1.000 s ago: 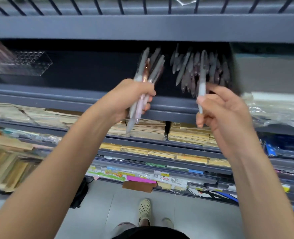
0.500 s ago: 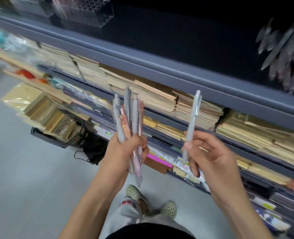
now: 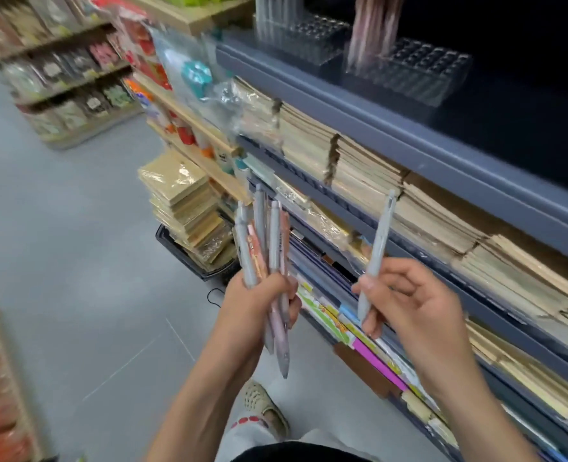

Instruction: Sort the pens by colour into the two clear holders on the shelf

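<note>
Swung leftward, my view now catches the left clear holder (image 3: 309, 41) and right clear holder (image 3: 422, 75) on the shelf (image 3: 409, 141). Well below them, my left hand (image 3: 259, 308) still grips the pen bundle (image 3: 264, 248), and my right hand (image 3: 412, 305) still pinches one grey pen (image 3: 378, 245).

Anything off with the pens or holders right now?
Nothing spilled or damaged. Only the bunch of pens in the left hand is uneven: one pink pen hangs well below the rest. The grey-pen holder and pink-pen holder stand upright on the shelf.
</note>
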`<action>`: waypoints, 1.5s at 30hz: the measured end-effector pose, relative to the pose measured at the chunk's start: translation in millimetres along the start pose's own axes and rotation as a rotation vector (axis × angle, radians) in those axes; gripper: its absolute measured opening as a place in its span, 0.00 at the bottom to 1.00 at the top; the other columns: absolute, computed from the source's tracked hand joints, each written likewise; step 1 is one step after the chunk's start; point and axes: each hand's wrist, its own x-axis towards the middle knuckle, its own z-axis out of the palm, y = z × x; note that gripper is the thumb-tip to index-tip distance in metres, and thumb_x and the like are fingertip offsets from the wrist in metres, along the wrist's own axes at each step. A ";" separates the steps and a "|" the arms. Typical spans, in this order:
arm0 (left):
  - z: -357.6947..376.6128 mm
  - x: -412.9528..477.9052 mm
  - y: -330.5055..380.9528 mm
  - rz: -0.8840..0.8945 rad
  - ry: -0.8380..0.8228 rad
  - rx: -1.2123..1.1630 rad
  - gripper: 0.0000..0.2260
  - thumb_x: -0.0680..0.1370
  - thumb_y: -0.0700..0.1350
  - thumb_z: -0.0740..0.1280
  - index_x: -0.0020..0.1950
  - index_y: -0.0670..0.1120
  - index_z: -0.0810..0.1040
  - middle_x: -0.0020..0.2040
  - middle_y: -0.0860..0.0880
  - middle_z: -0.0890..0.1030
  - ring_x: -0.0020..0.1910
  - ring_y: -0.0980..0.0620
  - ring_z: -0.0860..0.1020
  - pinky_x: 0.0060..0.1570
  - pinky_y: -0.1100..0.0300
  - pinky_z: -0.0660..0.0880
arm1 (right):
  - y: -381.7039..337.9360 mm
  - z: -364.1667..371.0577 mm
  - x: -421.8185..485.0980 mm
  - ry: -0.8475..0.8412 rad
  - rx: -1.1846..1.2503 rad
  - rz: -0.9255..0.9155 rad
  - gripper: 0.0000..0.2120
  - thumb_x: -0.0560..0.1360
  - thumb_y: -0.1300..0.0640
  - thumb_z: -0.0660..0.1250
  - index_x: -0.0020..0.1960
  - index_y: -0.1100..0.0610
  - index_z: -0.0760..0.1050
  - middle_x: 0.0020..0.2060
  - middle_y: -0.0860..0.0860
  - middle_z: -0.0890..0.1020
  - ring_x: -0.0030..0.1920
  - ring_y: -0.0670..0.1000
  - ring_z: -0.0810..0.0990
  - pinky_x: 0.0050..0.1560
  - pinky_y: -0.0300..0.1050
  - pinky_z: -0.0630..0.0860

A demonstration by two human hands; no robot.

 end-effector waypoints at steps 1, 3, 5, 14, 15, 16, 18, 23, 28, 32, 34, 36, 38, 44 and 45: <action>-12.1 9.9 9.6 0.000 -0.016 0.001 0.08 0.67 0.38 0.68 0.44 0.42 0.73 0.30 0.44 0.69 0.25 0.48 0.67 0.25 0.59 0.69 | -3.8 14.7 10.7 0.008 0.008 -0.008 0.09 0.69 0.50 0.73 0.47 0.52 0.80 0.37 0.57 0.83 0.27 0.53 0.78 0.28 0.45 0.77; -32.9 30.6 28.5 -0.001 -0.059 -0.005 0.07 0.66 0.39 0.70 0.41 0.44 0.75 0.30 0.44 0.69 0.25 0.48 0.68 0.25 0.59 0.69 | -12.2 40.7 31.7 0.032 0.031 -0.026 0.09 0.68 0.50 0.72 0.46 0.51 0.80 0.37 0.58 0.83 0.26 0.52 0.76 0.26 0.43 0.75; -49.2 52.7 45.7 -0.009 -0.095 -0.016 0.07 0.65 0.39 0.70 0.41 0.44 0.75 0.29 0.44 0.69 0.25 0.47 0.68 0.26 0.59 0.71 | -20.0 62.2 51.7 0.067 0.059 -0.044 0.10 0.68 0.50 0.72 0.47 0.51 0.80 0.37 0.58 0.83 0.25 0.50 0.75 0.25 0.41 0.74; -76.2 144.2 96.8 -0.038 -0.239 -0.029 0.10 0.70 0.36 0.67 0.35 0.51 0.80 0.32 0.43 0.69 0.29 0.47 0.67 0.28 0.57 0.68 | -42.7 111.7 125.9 0.184 0.021 -0.130 0.06 0.73 0.47 0.69 0.49 0.46 0.80 0.42 0.54 0.86 0.27 0.51 0.78 0.29 0.41 0.77; -78.1 156.1 99.6 -0.036 -0.236 -0.017 0.10 0.70 0.36 0.67 0.35 0.51 0.80 0.33 0.43 0.70 0.29 0.47 0.68 0.28 0.57 0.69 | -43.4 115.0 136.8 0.198 0.020 -0.135 0.07 0.73 0.47 0.69 0.49 0.46 0.80 0.42 0.54 0.86 0.27 0.51 0.78 0.29 0.41 0.77; -79.5 168.4 102.7 -0.033 -0.228 0.003 0.09 0.70 0.37 0.67 0.35 0.50 0.81 0.32 0.43 0.72 0.29 0.47 0.70 0.29 0.56 0.70 | -44.3 118.4 148.3 0.213 0.023 -0.139 0.07 0.72 0.46 0.69 0.48 0.46 0.80 0.42 0.54 0.86 0.27 0.51 0.78 0.28 0.41 0.76; -82.4 192.2 110.6 -0.029 -0.203 0.045 0.06 0.69 0.39 0.67 0.36 0.49 0.81 0.31 0.43 0.74 0.29 0.46 0.72 0.30 0.56 0.72 | -46.3 125.6 173.0 0.232 0.031 -0.148 0.07 0.73 0.47 0.69 0.48 0.47 0.80 0.41 0.55 0.86 0.26 0.52 0.77 0.27 0.41 0.76; -91.0 250.1 134.9 -0.030 -0.150 0.107 0.10 0.67 0.40 0.70 0.47 0.43 0.79 0.34 0.44 0.81 0.29 0.48 0.76 0.31 0.58 0.77 | -49.0 142.6 232.9 0.266 0.024 -0.133 0.02 0.77 0.54 0.69 0.48 0.49 0.80 0.40 0.54 0.86 0.27 0.53 0.77 0.29 0.43 0.76; -105.4 300.7 160.3 -0.010 -0.198 0.097 0.13 0.73 0.36 0.69 0.57 0.39 0.76 0.36 0.45 0.82 0.30 0.51 0.79 0.32 0.60 0.78 | -56.8 161.9 276.7 0.317 0.018 -0.144 0.03 0.76 0.55 0.69 0.46 0.49 0.81 0.35 0.53 0.84 0.29 0.53 0.79 0.29 0.41 0.77; -112.2 328.7 167.3 -0.038 -0.182 0.071 0.19 0.70 0.40 0.70 0.59 0.39 0.75 0.37 0.45 0.83 0.31 0.51 0.78 0.32 0.59 0.78 | -67.2 172.6 298.5 0.365 0.015 -0.186 0.02 0.75 0.55 0.70 0.46 0.52 0.81 0.34 0.55 0.83 0.30 0.53 0.81 0.30 0.40 0.77; -114.6 339.4 169.7 -0.064 -0.191 0.068 0.16 0.70 0.39 0.70 0.57 0.38 0.75 0.36 0.44 0.82 0.30 0.50 0.77 0.31 0.58 0.77 | -72.6 176.0 307.2 0.389 -0.005 -0.211 0.03 0.76 0.57 0.70 0.47 0.56 0.80 0.35 0.56 0.83 0.30 0.54 0.81 0.31 0.40 0.77; -118.6 350.7 172.5 -0.087 -0.212 0.075 0.09 0.74 0.35 0.68 0.54 0.37 0.76 0.35 0.44 0.82 0.29 0.50 0.77 0.30 0.58 0.77 | -77.7 179.7 314.8 0.425 -0.033 -0.220 0.02 0.76 0.58 0.70 0.48 0.56 0.80 0.35 0.56 0.83 0.32 0.54 0.83 0.32 0.41 0.79; -122.2 361.6 177.8 -0.119 -0.254 0.072 0.06 0.76 0.34 0.67 0.53 0.38 0.76 0.35 0.44 0.82 0.29 0.50 0.77 0.30 0.60 0.77 | -83.9 184.4 322.4 0.491 -0.037 -0.234 0.01 0.77 0.59 0.69 0.48 0.56 0.80 0.36 0.55 0.84 0.35 0.54 0.85 0.34 0.42 0.80; -132.0 390.6 193.9 -0.178 -0.389 0.133 0.03 0.78 0.33 0.64 0.51 0.38 0.76 0.33 0.46 0.81 0.27 0.53 0.77 0.28 0.62 0.76 | -114.3 195.1 355.5 0.772 -0.084 -0.342 0.02 0.77 0.62 0.67 0.48 0.57 0.78 0.39 0.51 0.86 0.40 0.50 0.86 0.35 0.43 0.82; -133.8 395.0 195.7 -0.191 -0.410 0.138 0.04 0.78 0.33 0.64 0.51 0.37 0.76 0.33 0.46 0.81 0.27 0.53 0.77 0.28 0.62 0.76 | -119.0 195.3 361.7 0.809 -0.111 -0.359 0.03 0.76 0.63 0.66 0.49 0.57 0.77 0.39 0.50 0.86 0.40 0.50 0.86 0.34 0.43 0.82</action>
